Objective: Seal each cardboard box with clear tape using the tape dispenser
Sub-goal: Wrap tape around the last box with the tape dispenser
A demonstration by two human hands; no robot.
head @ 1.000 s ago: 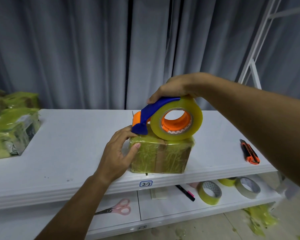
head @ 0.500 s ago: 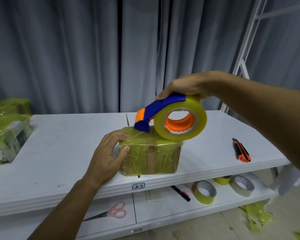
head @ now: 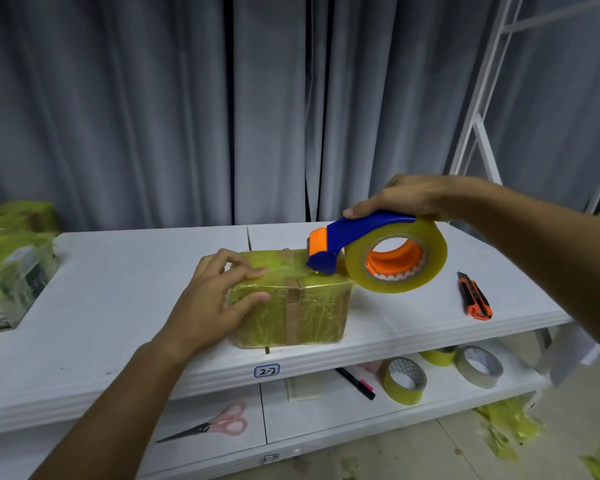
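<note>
While my left hand (head: 215,299) presses the light, slippery box (head: 291,306) flat-fingered, my right hand (head: 406,199) grips the dispenser (head: 357,244) above it.

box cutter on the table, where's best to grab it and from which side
Pinch the box cutter across its long orange-and-black body near the middle, coming straight down from above. It lies flat on the white table, lengthwise away from the front edge, with bare table along both long sides. The right hand is nearer, but it grips the tape dispenser.
</note>
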